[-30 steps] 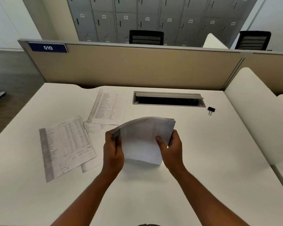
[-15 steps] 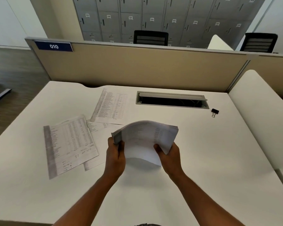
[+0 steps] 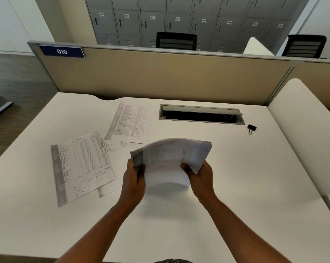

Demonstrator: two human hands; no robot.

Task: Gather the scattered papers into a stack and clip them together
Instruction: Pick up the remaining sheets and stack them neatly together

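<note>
Stack (image 3: 171,158) gripped both sides, left hand (image 3: 133,179), right hand (image 3: 201,179), above desk (image 3: 236,186).

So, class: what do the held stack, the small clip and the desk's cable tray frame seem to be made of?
Stack: printed white paper, matte; it bends between both hands.
Binder clip: probably black-coated metal with thin wire handles; too small to be sure.
Cable tray frame: looks like brushed grey metal with a dull sheen, possibly painted.

Blue sign (image 3: 61,51) on partition reads "010"; locker tags, paper print too blurred.
</note>
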